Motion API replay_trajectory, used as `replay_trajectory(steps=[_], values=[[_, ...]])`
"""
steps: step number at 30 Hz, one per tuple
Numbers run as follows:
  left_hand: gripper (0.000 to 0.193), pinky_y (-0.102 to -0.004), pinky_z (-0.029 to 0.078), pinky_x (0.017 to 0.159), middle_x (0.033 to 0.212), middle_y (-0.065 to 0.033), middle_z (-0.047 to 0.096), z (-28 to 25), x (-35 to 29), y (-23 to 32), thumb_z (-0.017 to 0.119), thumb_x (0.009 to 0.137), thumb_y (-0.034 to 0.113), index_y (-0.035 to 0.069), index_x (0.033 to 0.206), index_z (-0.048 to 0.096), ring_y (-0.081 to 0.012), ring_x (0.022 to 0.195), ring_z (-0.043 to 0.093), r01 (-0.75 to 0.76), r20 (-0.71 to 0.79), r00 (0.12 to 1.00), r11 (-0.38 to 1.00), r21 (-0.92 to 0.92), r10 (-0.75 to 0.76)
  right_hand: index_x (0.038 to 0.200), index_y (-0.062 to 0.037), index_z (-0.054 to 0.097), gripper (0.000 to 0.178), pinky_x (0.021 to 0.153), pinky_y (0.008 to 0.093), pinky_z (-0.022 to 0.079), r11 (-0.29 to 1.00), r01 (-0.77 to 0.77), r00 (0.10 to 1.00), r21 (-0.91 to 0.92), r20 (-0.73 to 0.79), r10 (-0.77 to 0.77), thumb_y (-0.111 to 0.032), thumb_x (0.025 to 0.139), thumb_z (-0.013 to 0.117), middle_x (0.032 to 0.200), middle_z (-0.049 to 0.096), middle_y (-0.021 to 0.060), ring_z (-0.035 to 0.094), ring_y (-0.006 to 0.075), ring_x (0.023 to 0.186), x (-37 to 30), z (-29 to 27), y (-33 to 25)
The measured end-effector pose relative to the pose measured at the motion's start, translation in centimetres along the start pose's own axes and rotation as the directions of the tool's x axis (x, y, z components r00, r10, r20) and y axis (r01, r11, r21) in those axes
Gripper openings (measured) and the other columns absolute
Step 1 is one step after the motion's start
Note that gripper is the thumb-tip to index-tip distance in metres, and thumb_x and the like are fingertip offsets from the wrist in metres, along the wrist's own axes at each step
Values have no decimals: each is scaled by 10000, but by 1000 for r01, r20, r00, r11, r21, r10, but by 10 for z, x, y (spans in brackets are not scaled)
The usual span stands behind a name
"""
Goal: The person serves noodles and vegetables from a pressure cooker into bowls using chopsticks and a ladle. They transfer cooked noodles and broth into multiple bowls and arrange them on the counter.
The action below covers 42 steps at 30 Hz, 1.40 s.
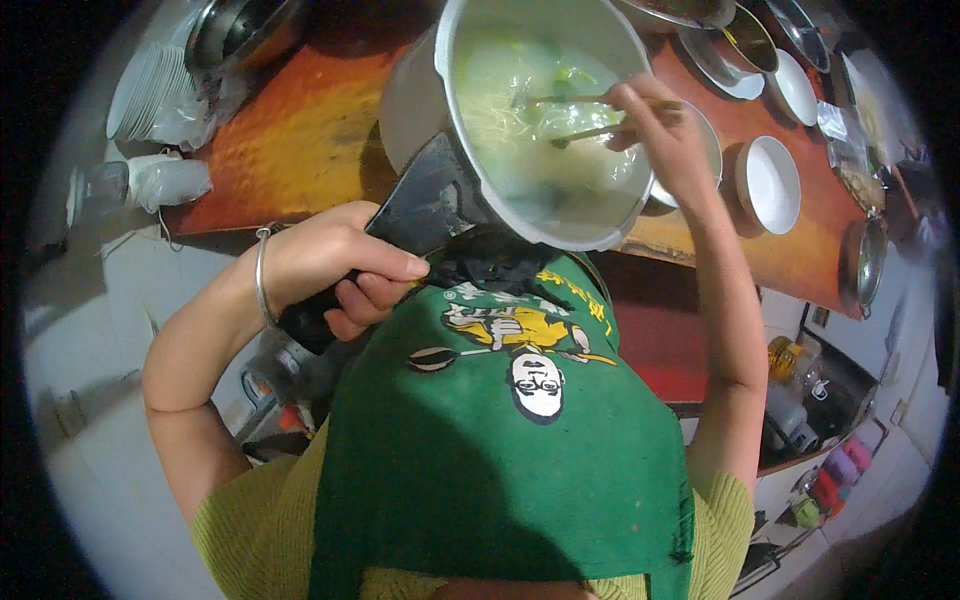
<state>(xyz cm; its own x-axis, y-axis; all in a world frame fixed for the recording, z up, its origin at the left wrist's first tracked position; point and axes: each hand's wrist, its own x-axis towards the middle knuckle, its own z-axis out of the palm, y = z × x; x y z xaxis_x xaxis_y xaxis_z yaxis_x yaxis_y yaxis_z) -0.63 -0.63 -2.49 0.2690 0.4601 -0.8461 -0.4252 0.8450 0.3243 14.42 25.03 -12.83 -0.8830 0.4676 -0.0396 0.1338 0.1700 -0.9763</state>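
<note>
A large metal pot (412, 110) is tilted toward me over the table, its mouth showing pale noodles (505, 120) and green leaves (572, 80) in cloudy broth. My left hand (335, 265) is closed around the pot's long black handle (432, 195), with the thumb lying along it. Over the pot's right rim reaches my right hand (655, 125), fingers closed on a pair of chopsticks (590, 132) whose tips are apart above the noodles. Partly behind the pot and my right wrist is a white bowl (708, 150).
Another white bowl (768, 185) stands on the wooden table (290, 130) at the right. More bowls and a metal pan (750, 40) sit at the far right. At the left are stacked white plates (155, 95), a metal basin (235, 35) and plastic cups (180, 183).
</note>
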Motion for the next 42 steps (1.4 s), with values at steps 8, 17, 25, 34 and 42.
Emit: replay_trajectory(steps=[8, 17, 25, 34, 42], values=[[326, -206, 209, 355, 494, 54, 294, 4, -4, 0, 510, 803, 162, 126, 534, 329, -35, 394, 276, 38, -21, 999, 998, -40, -39, 841, 14, 485, 337, 518, 293, 487, 910, -139, 924, 390, -278, 261, -320, 863, 447, 756, 517, 110, 573, 215, 536, 20, 20, 27], [316, -205, 204, 352, 500, 59, 295, 7, -8, 0, 513, 798, 154, 132, 541, 331, -38, 397, 284, 46, -66, 997, 998, -48, -49, 785, -14, 458, 269, 508, 304, 515, 665, -148, 839, 732, -264, 477, -274, 854, 443, 705, 493, 118, 568, 225, 572, 22, 7, 49], [305, -204, 221, 341, 496, 60, 315, 3, -6, -1, 524, 794, 167, 143, 552, 341, -41, 388, 298, 38, -79, 996, 999, -22, -40, 812, -16, 538, 112, 573, 238, 442, 907, 39, 862, 420, -473, 182, -128, 808, 545, 761, 566, 77, 536, 159, 652, 4, -25, 19], [271, -193, 224, 334, 486, 67, 329, -8, 2, -5, 506, 808, 156, 143, 574, 369, -31, 373, 300, -17, -19, 1000, 1000, 10, 17, 805, -23, 499, 104, 610, 218, 462, 606, 111, 934, 788, -291, 209, -115, 791, 545, 703, 532, 81, 522, 185, 628, -15, -83, -9], [262, -194, 214, 339, 486, 58, 321, -6, 1, 2, 497, 809, 142, 129, 582, 367, -27, 376, 292, -24, -4, 1000, 1000, 14, 24, 852, 1, 504, 83, 527, 175, 425, 524, 334, 929, 784, -368, -40, -75, 827, 483, 747, 514, 65, 507, 119, 635, -21, -135, -55]])
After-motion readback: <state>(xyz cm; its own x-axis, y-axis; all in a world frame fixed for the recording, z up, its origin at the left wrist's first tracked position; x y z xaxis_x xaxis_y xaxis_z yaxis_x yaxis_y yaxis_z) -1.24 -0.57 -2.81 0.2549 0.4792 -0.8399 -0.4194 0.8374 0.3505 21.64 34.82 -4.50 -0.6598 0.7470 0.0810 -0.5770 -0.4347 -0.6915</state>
